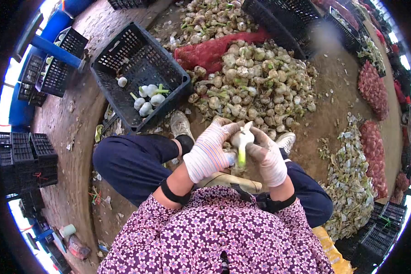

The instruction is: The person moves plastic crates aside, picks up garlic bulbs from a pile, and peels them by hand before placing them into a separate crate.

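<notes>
Both grips round garlic bulb [242, 137]

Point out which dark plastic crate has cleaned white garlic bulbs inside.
It is the big dark crate just left of the unpeeled garlic pile, beside the person's left knee. A few white bulbs lie in it; the other crates show none clearly.

Packed dirt floor [333, 105] in daylight, low brick ledge [73, 137] left of it, stacked black crates [25, 160] beyond the ledge, blue barrel [55, 25] at the ledge's far end
</notes>
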